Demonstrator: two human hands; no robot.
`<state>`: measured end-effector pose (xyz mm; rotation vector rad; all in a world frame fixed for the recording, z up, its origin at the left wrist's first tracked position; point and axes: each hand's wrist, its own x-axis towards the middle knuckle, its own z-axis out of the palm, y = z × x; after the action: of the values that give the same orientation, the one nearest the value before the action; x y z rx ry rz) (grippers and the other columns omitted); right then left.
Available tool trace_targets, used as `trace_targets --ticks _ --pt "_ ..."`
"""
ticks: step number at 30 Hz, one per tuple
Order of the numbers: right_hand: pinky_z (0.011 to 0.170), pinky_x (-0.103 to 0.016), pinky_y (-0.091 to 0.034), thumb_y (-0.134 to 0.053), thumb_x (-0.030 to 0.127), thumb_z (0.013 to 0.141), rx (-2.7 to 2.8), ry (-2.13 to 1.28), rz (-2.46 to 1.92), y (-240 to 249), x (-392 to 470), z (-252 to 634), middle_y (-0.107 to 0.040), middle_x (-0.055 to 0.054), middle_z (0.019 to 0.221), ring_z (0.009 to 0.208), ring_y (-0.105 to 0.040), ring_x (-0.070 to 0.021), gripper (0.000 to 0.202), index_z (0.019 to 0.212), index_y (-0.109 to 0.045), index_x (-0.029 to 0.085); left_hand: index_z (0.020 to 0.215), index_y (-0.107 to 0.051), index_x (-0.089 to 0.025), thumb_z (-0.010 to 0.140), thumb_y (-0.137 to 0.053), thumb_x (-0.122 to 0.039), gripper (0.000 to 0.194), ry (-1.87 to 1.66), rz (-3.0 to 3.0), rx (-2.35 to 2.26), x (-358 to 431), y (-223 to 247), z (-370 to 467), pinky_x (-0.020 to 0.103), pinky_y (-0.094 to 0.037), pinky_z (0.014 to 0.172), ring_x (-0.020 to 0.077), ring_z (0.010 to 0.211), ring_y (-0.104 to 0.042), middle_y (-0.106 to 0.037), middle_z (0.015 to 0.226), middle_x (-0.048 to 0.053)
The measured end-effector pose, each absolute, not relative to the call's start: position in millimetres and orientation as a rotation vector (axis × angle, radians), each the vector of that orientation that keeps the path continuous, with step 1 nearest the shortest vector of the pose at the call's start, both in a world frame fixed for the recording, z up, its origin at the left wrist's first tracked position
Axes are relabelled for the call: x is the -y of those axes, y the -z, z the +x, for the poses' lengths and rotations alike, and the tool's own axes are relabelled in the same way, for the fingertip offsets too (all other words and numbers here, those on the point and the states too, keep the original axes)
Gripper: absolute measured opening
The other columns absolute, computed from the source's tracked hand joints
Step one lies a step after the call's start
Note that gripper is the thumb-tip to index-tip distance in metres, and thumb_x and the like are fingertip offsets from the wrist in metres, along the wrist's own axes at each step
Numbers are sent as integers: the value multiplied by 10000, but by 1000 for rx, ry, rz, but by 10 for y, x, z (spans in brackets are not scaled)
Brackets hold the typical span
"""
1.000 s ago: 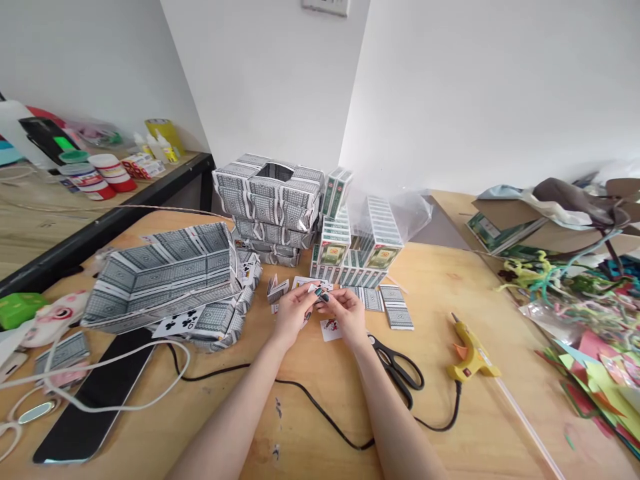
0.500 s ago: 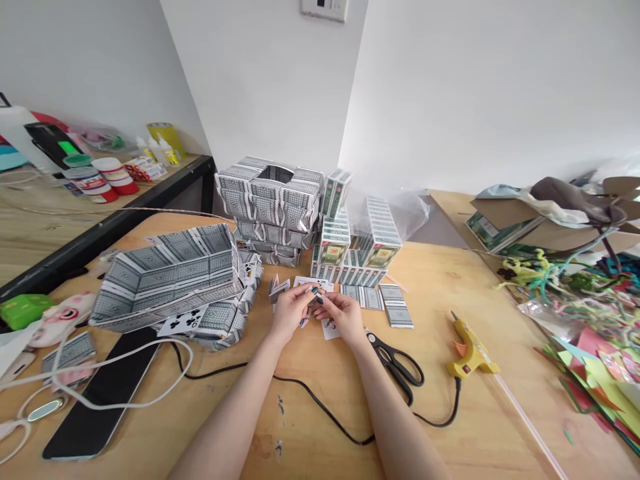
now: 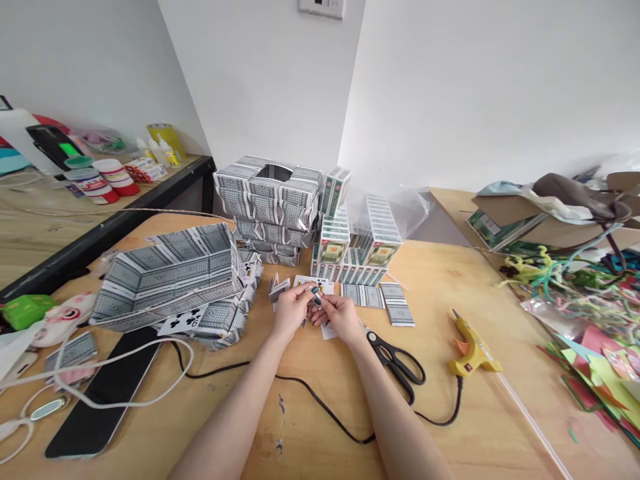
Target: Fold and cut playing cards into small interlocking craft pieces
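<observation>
My left hand (image 3: 291,311) and my right hand (image 3: 342,316) meet at mid-table, fingertips pinched together. Between them is what looks like a folded playing card (image 3: 311,302), mostly hidden by the fingers. Just behind the hands lies a face-up playing card (image 3: 327,285), and part of another card (image 3: 328,331) shows below my right hand. Folded cards (image 3: 278,287) stand to the left. To the right lie grey-backed cards (image 3: 363,295) and a separate stack of cards (image 3: 397,305).
Black-handled scissors (image 3: 400,363) lie beside my right forearm, with a yellow glue gun (image 3: 473,350) farther right. Its black cord (image 3: 320,404) runs under my arms. An open card-covered box (image 3: 165,273), stacked card-covered boxes (image 3: 270,193), card packs (image 3: 383,250) and a phone (image 3: 100,400) surround the workspace.
The fingertips have shifted slightly against each other, and the right-hand fingers are curled a little differently. The view has moved slightly. Both hands stay together in the same place.
</observation>
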<state>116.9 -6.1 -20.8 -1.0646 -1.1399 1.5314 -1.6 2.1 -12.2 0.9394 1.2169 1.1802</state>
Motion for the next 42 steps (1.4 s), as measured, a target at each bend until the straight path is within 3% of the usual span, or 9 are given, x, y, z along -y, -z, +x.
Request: trace_targets --ticks 12,19,27,33,42 --pt "392 -229 -425 -553 470 719 1250 -1498 -1061 241 64 1183 -587 1 472 368 -517 -118 309 622 -578 178 963 -657 -128 636 -628 -332 386 -1209 922 -1240 -45 214 5 185 -238 340 50 371 -383 -641 656 24" --pt "374 -217 -385 -571 465 702 1221 -1478 -1082 220 54 1213 -558 10 448 360 -488 -108 306 607 -586 174 1069 -600 -110 683 -593 -412 490 -1053 1000 -1094 -17 125 -94 182 -169 347 36 306 -243 -394 364 -76" --pt "366 -192 -328 -571 473 707 1168 -1585 -1050 265 47 1217 -549 20 433 335 -448 -79 327 609 -559 161 1034 -612 -108 672 -589 -445 495 -998 1005 -1005 -22 128 -113 179 -175 360 41 321 -261 -367 355 -81" --pt "353 -174 -346 -556 497 712 1136 -1654 -1022 269 63 1163 -545 32 433 336 -464 -73 353 600 -490 169 1071 -595 -112 655 -617 -442 532 -1041 982 -1054 -18 161 -62 178 -184 340 36 320 -252 -375 378 -84" --pt "416 -198 -444 -583 465 693 1113 -1672 -962 210 68 1132 -576 10 528 415 -538 -90 319 617 -528 160 1092 -583 -100 671 -609 -356 494 -1106 865 -1068 5 148 10 186 -230 292 59 282 -279 -341 316 -91"
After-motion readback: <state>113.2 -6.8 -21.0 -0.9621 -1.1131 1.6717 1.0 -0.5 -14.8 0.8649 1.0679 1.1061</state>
